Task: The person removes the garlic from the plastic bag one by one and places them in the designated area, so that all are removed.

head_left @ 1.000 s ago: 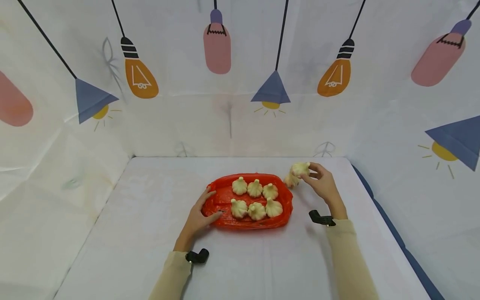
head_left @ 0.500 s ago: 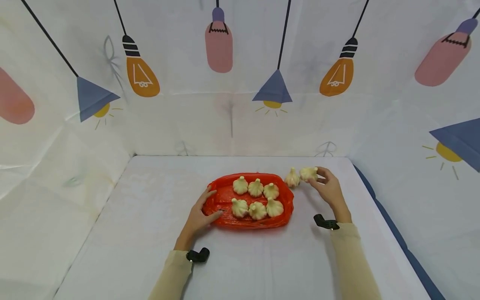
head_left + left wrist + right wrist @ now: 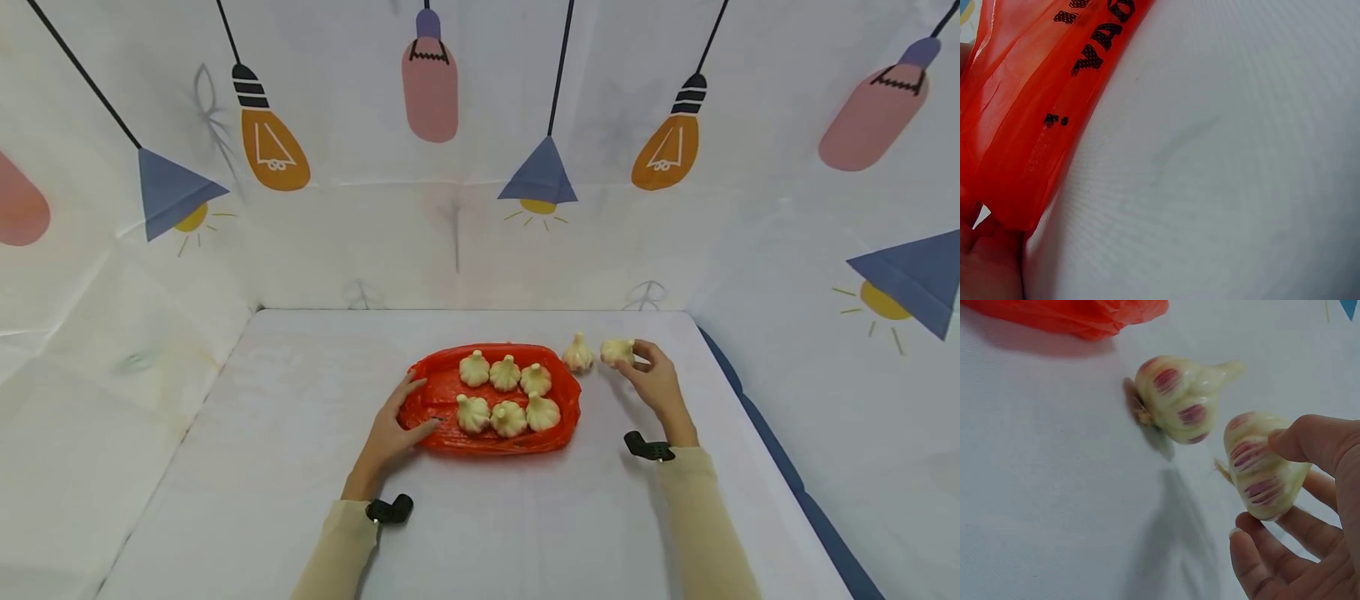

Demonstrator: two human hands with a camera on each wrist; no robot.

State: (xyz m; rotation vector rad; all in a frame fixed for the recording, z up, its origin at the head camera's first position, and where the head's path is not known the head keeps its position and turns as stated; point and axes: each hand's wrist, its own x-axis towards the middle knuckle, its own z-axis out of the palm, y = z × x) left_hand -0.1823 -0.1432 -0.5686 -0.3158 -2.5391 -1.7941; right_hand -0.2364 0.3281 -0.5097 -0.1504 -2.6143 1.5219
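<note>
My right hand (image 3: pixel 654 382) holds a garlic bulb (image 3: pixel 617 352) between thumb and fingers. A second garlic bulb (image 3: pixel 577 354) stands on the table just left of it. Purple streaks mark the held garlic bulb (image 3: pixel 1263 465) in the right wrist view, with the thumb on its top side. My left hand (image 3: pixel 388 429) grips the left end of a shallow tray covered in red plastic (image 3: pixel 442 400), its thumb over the near rim. Several garlic bulbs sit in the tray in two rows, among them one at the near right corner (image 3: pixel 542 412).
A white table (image 3: pixel 480 533) lies beneath everything. Behind it hangs a white sheet (image 3: pixel 360 242) printed with lamps and bulbs. Dark lettering shows on the red plastic's side (image 3: pixel 1035 125). A blue strip (image 3: pixel 772 442) runs along the table's right edge.
My right hand has moved right and down with its garlic bulb, uncovering the second bulb behind it. It has barely moved in the last half second. The left hand stays on the tray.
</note>
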